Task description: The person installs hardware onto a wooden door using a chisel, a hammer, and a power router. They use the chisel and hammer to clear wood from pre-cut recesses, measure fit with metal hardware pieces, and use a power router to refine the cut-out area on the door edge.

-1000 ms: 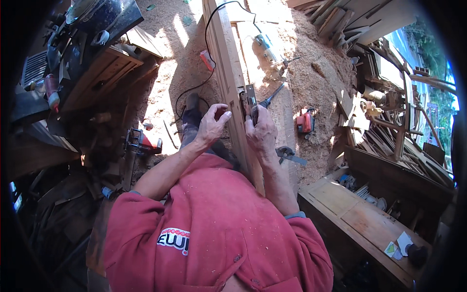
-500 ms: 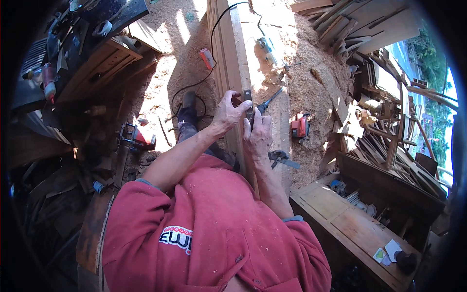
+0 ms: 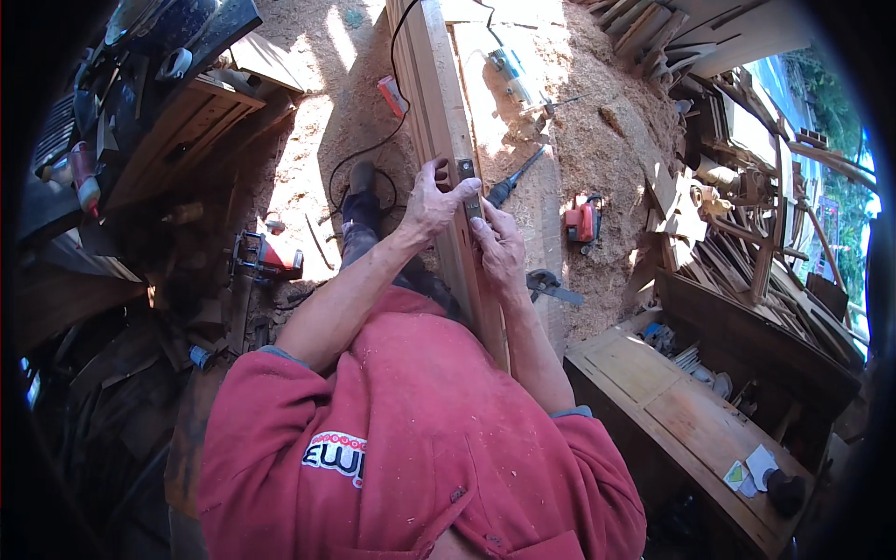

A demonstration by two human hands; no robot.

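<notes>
The left hand (image 3: 431, 207) is part-open, its thumb against a metal lock faceplate (image 3: 466, 172) and its fingers curled. The right hand (image 3: 502, 252) has its thumb at the plate's lower end; whether it grips cannot be told. The plate lies along the narrow edge of a long wooden workpiece (image 3: 444, 107), apparently a door. Risk: uneven thumb pressure could tilt the plate out of line; a slip could scuff the wood or nip a fingertip. Appearance: slim, flat, dark grey, with a small round mark near its upper end.
</notes>
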